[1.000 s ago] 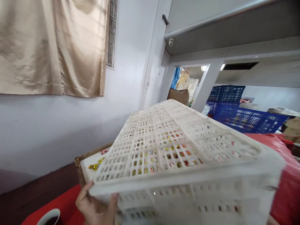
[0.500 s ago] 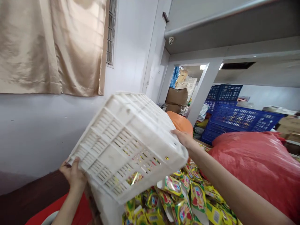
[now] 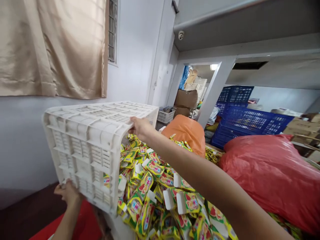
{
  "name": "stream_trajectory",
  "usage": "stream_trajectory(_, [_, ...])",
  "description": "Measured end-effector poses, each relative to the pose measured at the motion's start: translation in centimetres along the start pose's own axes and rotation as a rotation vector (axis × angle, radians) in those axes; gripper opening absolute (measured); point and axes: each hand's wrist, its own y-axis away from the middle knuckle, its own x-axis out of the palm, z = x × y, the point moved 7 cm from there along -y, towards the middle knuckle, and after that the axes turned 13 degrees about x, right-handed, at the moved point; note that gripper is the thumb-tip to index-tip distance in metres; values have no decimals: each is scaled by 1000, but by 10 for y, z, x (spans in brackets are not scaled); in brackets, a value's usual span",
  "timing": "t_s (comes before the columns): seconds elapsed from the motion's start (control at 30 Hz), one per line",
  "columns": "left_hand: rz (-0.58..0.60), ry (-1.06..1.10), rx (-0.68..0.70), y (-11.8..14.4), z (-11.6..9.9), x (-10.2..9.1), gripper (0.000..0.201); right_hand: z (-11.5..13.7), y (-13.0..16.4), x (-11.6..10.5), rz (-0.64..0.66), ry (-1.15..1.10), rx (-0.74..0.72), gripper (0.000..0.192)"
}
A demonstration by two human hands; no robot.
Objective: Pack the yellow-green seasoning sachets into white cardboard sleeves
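White slatted plastic crate (image 3: 95, 146) is tipped on its side, open mouth facing right, long axis running away from the camera toward the wall; it sits at the left edge of a heap of yellow-green snack packets (image 3: 160, 190) that spreads rightward out of the mouth. Right hand (image 3: 140, 128) is at the crate's upper rim on the mouth side, fingers curled over the edge and gripping it, arm reaching in from lower right across the packets. Left hand (image 3: 67, 193) is low at the crate's near bottom corner, closed against the slatted wall from beneath; how far the fingers wrap is hidden. So the crate lies between the two hands, right high and farther, left low and nearer. Past the packets: orange sack (image 3: 186, 131) just behind the heap, red plastic sack (image 3: 272, 170) to the right, blue crates (image 3: 250, 125) farther back, beige curtain (image 3: 50, 46) on the wall upper left.
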Motion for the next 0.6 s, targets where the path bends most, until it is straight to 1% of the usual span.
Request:
stream_trajectory(0.07, [-28,-49,-142,2,15,-4,41,-2,-4,4,34,28,51,12])
stream_trajectory(0.17, [-48,-64,-272,9,27,-9,40,-7,-2,1,73,65,112,16])
stream_trajectory(0.27, [-96,-45,-306,20,27,-16,41,-13,5,-6,101,91,159,17])
stream_trajectory(0.33, [-152,-30,-268,27,20,-23,44,-16,10,-12,119,103,186,17])
stream_trajectory(0.4, [-214,-28,-185,30,7,-31,47,-16,15,-16,130,118,199,17])
stream_trajectory(0.47, [-244,-23,-68,31,-15,-36,47,-15,21,-20,137,136,191,22])
stream_trajectory(0.53, [-222,-7,54,31,-46,-37,47,-11,31,-25,150,159,157,24])
stream_trajectory(0.6, [-150,25,189,34,-84,-35,48,-6,49,-31,187,197,94,20])
